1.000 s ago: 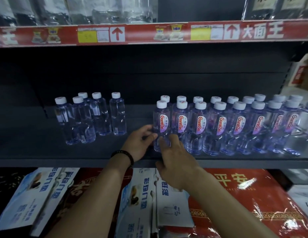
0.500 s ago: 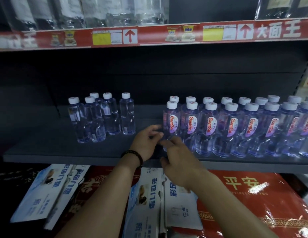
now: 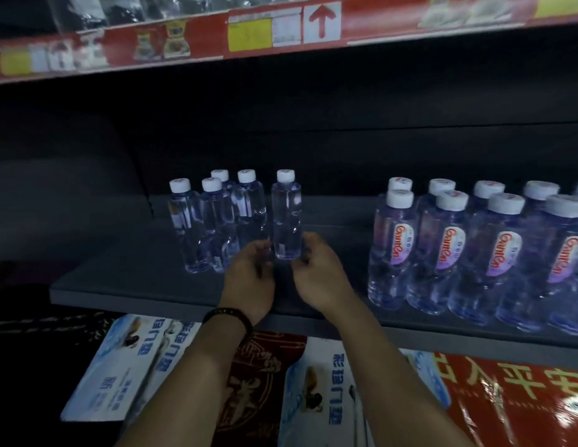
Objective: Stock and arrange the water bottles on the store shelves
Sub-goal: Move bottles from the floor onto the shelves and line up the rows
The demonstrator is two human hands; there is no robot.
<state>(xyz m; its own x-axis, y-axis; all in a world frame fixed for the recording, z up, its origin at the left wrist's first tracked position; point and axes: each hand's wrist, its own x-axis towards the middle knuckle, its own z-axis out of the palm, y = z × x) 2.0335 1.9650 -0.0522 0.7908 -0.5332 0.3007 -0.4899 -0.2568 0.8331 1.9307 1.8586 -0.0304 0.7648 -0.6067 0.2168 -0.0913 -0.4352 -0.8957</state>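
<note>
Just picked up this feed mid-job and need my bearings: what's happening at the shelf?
A person is working with both bare hands at a dark grey store shelf. The left hand and right hand flank the base of a small clear unlabelled water bottle with a white cap, the rightmost of five. Blur hides whether they grip it. Across a gap to the right, larger clear bottles with red-lettered labels stand in two rows.

The bottles [image 3: 286, 221] are clear, glossy plastic with white, matt plastic caps [image 3: 400, 198]. The shelf [image 3: 136, 285] is dark grey, smooth and matt. The red pack [image 3: 523, 408] below has shiny, wrinkled plastic film.
</note>
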